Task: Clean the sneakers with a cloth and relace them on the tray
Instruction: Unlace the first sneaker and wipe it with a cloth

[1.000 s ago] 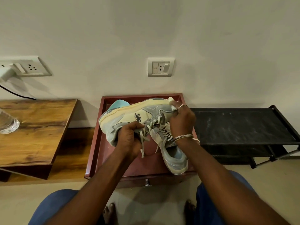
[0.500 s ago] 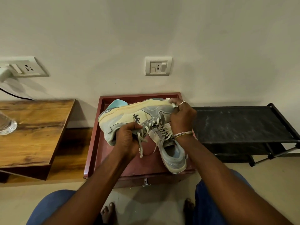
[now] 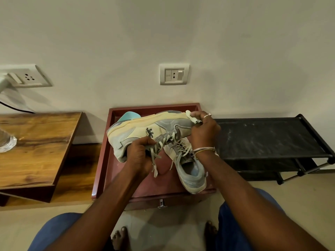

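Little has shifted: the right hand (image 3: 204, 131) still pinches the cloth (image 3: 193, 117) against the raised sneaker (image 3: 137, 127) toe; the left hand (image 3: 138, 158) grips its collar. The second sneaker (image 3: 192, 171) lies on the tray (image 3: 102, 160).

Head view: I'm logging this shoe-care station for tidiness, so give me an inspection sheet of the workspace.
Surface: red tray by the wall.
Job's things: held sneaker over tray, laces loose; second sneaker lying in tray; cloth at held sneaker's end.
Clutter: clear vessel on wooden table.
Hands: left hand grips held sneaker; right hand pinches cloth.
Cables: dark cable at far left.
Surroundings: black rack right of tray; wall socket above.
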